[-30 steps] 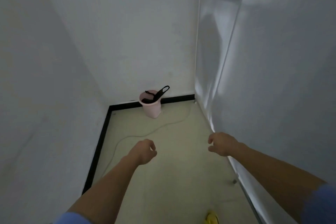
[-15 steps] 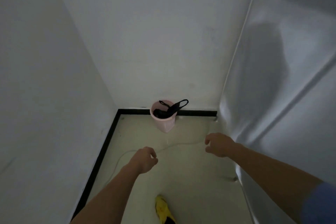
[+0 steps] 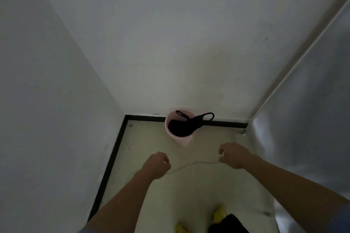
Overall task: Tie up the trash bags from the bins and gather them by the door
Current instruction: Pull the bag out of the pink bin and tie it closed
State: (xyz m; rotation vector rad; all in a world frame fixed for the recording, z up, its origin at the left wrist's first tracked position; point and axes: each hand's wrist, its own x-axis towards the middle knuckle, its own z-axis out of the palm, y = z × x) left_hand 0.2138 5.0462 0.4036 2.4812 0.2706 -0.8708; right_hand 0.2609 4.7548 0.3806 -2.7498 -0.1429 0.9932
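Bin: a small round pink plastic bin [image 3: 180, 141] was seen standing at the far edge of the pale floor [image 3: 149, 138], close against the white back wall [image 3: 170, 43], roughly midway between the two far corners.
Trash bag: a black plastic trash bag [image 3: 181, 126] was found inside the bin; its two loop handles were left untied, and the right loop [image 3: 208, 114] was hung out over the rim.
Left hand: the left hand [image 3: 157, 165] was held in the air before the bin, well apart from it; its fingers were loosely curled and nothing was grasped by them.
Right hand: the right hand [image 3: 234, 155] was held at a similar height, near the bin but not touching; its fingers were bent downward in a relaxed way and nothing was held.
Cable: a thin white cable [image 3: 191, 164] was laid across the floor, below and between the two hands.
Skirting: a black skirting strip [image 3: 113, 153] was run along the left and far edges of the floor.
Right side: a grey shiny panel [image 3: 303, 128] was seen along the right edge of the floor.
Feet: two yellow shoes [image 3: 219, 213] were seen at the near edge of the floor.
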